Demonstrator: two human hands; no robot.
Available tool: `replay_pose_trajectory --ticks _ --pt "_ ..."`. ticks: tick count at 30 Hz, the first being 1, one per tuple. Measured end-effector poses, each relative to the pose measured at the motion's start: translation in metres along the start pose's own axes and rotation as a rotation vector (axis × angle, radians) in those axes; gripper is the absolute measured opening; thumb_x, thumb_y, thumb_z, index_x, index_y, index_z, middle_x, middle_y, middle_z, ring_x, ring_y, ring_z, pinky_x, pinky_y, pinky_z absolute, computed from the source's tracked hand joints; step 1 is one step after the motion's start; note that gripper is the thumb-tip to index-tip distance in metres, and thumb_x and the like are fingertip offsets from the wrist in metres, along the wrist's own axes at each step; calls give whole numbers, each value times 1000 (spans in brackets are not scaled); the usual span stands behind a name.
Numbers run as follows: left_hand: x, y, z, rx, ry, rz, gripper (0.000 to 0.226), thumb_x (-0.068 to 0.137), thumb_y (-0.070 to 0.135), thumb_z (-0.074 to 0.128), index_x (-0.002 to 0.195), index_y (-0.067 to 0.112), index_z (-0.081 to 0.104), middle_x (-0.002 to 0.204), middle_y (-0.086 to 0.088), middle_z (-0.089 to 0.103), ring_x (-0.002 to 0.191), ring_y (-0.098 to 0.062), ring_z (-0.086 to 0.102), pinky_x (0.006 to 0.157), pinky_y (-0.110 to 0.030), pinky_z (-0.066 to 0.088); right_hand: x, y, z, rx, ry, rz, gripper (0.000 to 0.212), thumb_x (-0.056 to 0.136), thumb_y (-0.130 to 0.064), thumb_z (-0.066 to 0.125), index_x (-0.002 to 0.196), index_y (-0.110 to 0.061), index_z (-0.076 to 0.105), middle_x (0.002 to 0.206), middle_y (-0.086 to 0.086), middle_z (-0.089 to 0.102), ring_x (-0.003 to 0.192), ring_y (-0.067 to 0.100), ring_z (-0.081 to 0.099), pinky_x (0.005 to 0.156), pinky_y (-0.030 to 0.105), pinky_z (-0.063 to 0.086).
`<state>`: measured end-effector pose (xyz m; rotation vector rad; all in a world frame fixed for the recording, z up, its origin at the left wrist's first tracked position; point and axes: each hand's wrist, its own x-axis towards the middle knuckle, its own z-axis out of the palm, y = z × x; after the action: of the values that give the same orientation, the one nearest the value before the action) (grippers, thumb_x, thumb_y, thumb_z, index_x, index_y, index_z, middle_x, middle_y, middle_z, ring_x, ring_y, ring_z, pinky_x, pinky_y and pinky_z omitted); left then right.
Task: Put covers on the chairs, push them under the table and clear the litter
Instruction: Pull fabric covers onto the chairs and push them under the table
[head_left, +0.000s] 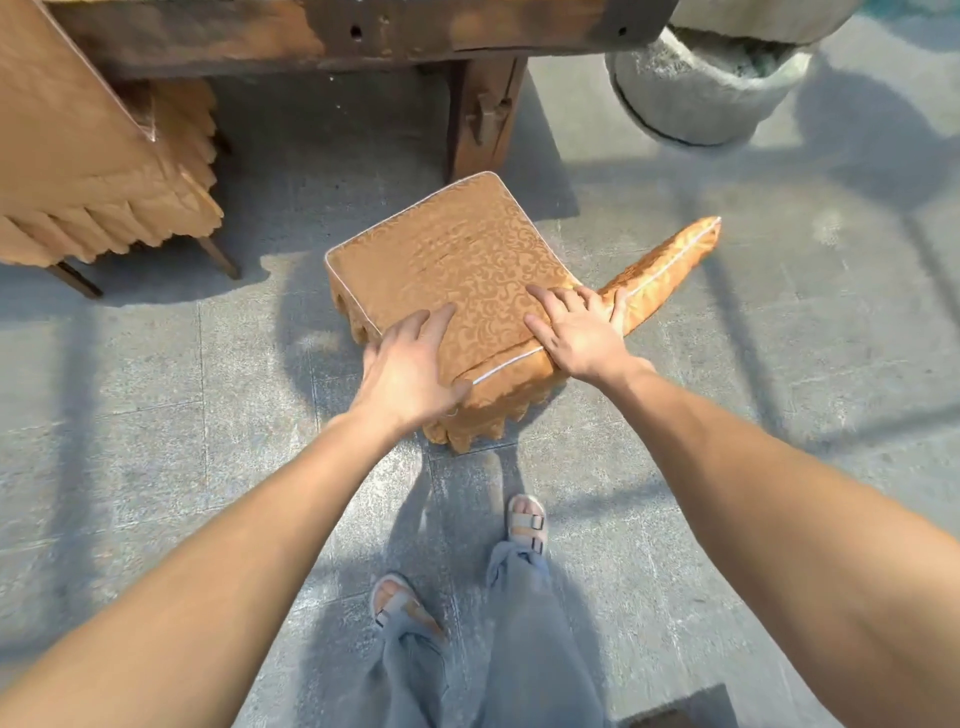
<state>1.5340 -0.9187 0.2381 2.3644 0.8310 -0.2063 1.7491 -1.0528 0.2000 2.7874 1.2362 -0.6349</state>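
Outdoor dining terrace, seen from above. The floor is laid in grey stone slabs with visible joints, crossed by hard sunlight and long shadows. Along the top of the frame runs the edge of a heavy, weathered wooden counter on a thick square leg. At centre stands a chair dressed in gold patterned fabric with white piping and a scalloped skirt. A second chair in matching fabric stands at upper left. A rough stone pot sits at upper right. The person wears open sandals.
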Motion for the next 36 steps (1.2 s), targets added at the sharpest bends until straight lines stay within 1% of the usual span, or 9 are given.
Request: replay_pose_trajectory --ticks 6,11,16,18,22,25,29,32,36 --pt "13 42 35 23 -83 -4 101 82 51 74 162 31 17 160 -10 38 145 -33 39 117 -57 32 18 7 -6 -112 -44 -170 54 102 -64 16 150 -46 36 153 -12 47 151 19 26 119 59 9" --pt "27 84 62 213 -27 -83 77 87 47 70 151 25 34 127 -9 62 117 -35 60 92 -48 51 25 14 -9 -184 -41 -370 52 104 -60 17 143 -43 47 146 -13 56 140 16 43 106 50 26" --pt "42 105 70 412 37 -133 59 83 37 73 133 23 46 115 -8 64 108 -33 63 83 -41 47 21 77 -22 -167 49 -782 57 100 -66 28 140 -32 51 122 -7 65 122 19 54 120 51 22" --pt "47 107 71 433 33 -134 59 80 41 75 130 25 46 114 -6 65 106 -32 63 83 -41 48 29 113 -32 -232 42 -912 65 96 -67 42 149 -29 44 127 -6 61 125 19 52 124 55 16" --pt "55 111 83 413 61 -173 68 76 56 78 128 26 47 116 -3 62 109 -29 60 76 -40 49 66 182 -64 -426 44 -762 78 84 -41 71 152 -35 34 139 -4 52 134 21 47 115 74 16" --pt "52 107 89 468 142 -156 67 68 48 83 119 21 49 113 -4 62 105 -28 59 69 -40 51 91 225 -85 -438 77 -505 61 84 -22 75 135 -32 43 125 0 52 122 28 49 103 80 29" --pt "52 102 91 529 165 -103 69 63 51 84 113 18 50 108 -4 63 102 -28 61 63 -40 55 114 232 -90 -299 49 -480 48 84 -8 75 114 -23 40 109 5 49 101 31 49 80 53 51" --pt "52 100 90 553 183 -75 67 64 55 83 111 18 53 101 -2 65 95 -25 63 55 -37 53 114 220 -83 -355 93 -602 51 74 2 66 113 -21 44 110 1 50 101 27 45 70 43 38" --pt "54 95 92 547 173 -52 60 68 57 80 107 18 56 97 -1 65 89 -25 62 54 -38 56 112 214 -80 -398 84 -736 56 69 -7 65 120 -26 51 109 -6 56 98 23 47 71 42 40"
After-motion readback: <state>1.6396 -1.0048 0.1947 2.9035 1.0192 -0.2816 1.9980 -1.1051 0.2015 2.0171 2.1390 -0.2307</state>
